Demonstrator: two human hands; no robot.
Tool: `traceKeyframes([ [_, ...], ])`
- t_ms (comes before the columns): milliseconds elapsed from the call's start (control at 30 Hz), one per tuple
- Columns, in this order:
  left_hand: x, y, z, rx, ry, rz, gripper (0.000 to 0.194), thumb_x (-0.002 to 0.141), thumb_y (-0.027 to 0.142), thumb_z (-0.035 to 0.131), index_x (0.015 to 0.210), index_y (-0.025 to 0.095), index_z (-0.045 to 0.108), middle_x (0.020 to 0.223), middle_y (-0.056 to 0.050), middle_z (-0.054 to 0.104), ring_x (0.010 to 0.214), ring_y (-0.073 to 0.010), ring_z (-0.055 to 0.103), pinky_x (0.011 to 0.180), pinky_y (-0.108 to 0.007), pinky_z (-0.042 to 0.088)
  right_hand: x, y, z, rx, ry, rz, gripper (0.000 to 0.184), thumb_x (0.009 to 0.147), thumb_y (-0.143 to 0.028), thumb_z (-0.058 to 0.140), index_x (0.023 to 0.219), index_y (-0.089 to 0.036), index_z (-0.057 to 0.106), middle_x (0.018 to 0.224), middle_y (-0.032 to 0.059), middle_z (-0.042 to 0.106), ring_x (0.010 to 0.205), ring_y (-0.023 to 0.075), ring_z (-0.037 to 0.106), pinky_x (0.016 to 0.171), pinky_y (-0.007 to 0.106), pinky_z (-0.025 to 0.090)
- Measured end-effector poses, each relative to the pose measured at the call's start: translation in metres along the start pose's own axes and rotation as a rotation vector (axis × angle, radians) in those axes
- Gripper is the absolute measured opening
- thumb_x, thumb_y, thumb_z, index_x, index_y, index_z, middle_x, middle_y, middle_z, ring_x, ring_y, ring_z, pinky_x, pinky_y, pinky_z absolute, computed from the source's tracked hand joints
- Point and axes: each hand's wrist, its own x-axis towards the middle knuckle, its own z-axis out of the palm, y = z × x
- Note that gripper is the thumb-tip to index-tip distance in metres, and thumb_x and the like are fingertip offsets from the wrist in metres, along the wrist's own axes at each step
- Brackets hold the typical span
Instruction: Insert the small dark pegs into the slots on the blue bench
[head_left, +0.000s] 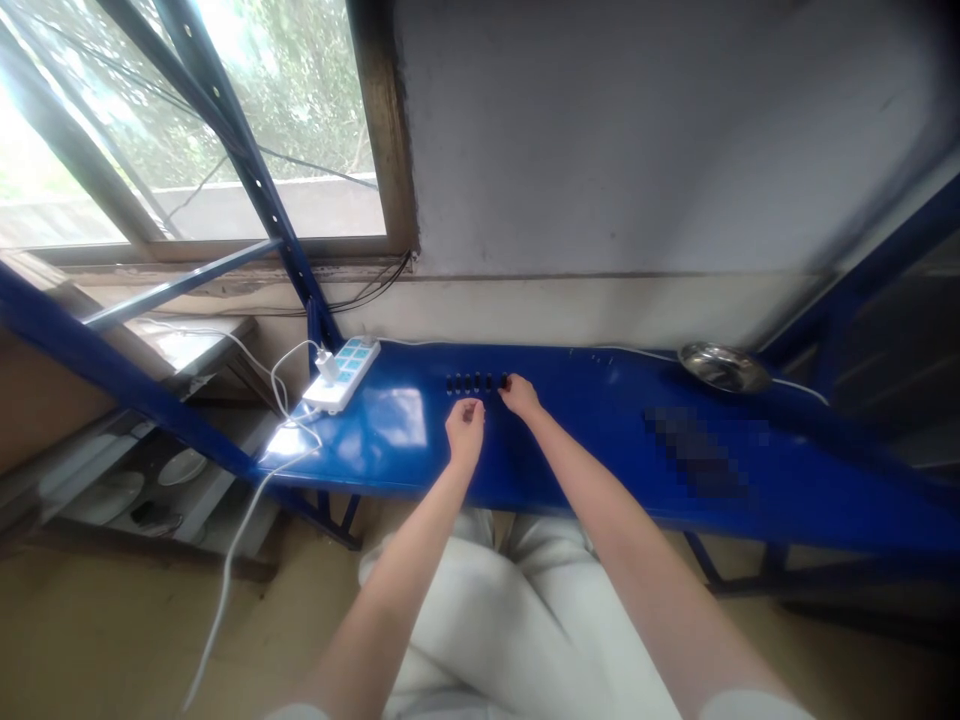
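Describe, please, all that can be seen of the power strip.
The power strip is a long white block, plastic by its look, with pale blue socket faces in two rows. A white plug sits in it toward its near end. It lies on the left part of the blue table, slanting, its far end toward the wall and to the right. A white cord curls close to its near end; whether they join is unclear.
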Motion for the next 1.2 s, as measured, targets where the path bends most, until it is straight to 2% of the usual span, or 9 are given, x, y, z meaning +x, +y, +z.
traceKeyframes([
  [167,0.000,0.001,0.001,-0.011,0.009,-0.029,0.022,0.082,0.034,0.049,0.087,0.015,0.058,0.078,-0.004,0.062,0.067,-0.0101,0.058,0.064,-0.023,0.049,-0.013,-0.001,-0.013,0.154,-0.022,0.050,0.028,0.071,-0.020,0.060,0.098,-0.013,0.059,0.088,0.0102,0.066,0.081,0.0200,0.063,0.068,0.028,0.046],
  [333,-0.001,0.007,-0.001,-0.020,0.016,-0.062,0.025,0.082,0.037,0.049,0.083,0.015,0.059,0.071,-0.003,0.060,0.060,-0.0095,0.057,0.061,-0.023,0.048,-0.055,0.002,-0.034,0.483,0.195,0.070,0.033,0.076,-0.026,0.054,0.106,-0.014,0.055,0.092,0.0094,0.065,0.080,0.0174,0.061,0.073,0.031,0.048],
  [433,-0.002,0.007,-0.002,-0.025,0.001,-0.088,0.027,0.081,0.040,0.048,0.077,0.015,0.059,0.067,-0.001,0.058,0.057,-0.0087,0.055,0.058,-0.022,0.046,-0.081,0.007,-0.041,0.686,0.339,0.085,0.028,0.077,-0.035,0.052,0.098,-0.016,0.058,0.092,0.0085,0.063,0.079,0.0168,0.060,0.071,0.030,0.049],
  [567,-0.001,0.003,-0.002,-0.032,-0.029,-0.113,0.028,0.080,0.040,0.048,0.073,0.015,0.058,0.063,0.000,0.057,0.053,-0.0078,0.052,0.054,-0.020,0.043,-0.100,0.013,-0.041,0.847,0.388,0.167,0.025,0.075,-0.041,0.053,0.079,-0.016,0.059,0.071,0.0021,0.060,0.061,0.0124,0.055,0.061,0.027,0.047],
  [800,-0.003,0.003,-0.004,0.025,-0.116,-0.112,0.025,0.080,0.037,0.048,0.073,0.016,0.059,0.063,-0.001,0.059,0.051,-0.0083,0.052,0.055,-0.021,0.042,-0.110,0.013,-0.037,0.838,0.318,0.183,0.028,0.072,-0.044,0.056,0.073,-0.017,0.058,0.063,0.0004,0.057,0.055,0.0111,0.051,0.055,0.024,0.042],
  [1200,-0.003,-0.001,-0.004,0.027,-0.104,-0.103,0.024,0.079,0.036,0.048,0.072,0.016,0.059,0.061,-0.001,0.059,0.050,-0.0082,0.051,0.054,-0.021,0.042,-0.111,0.018,-0.034,0.749,0.282,0.155,0.033,0.074,-0.049,0.053,0.076,-0.017,0.060,0.067,0.0031,0.060,0.060,0.0142,0.054,0.058,0.026,0.043],
])
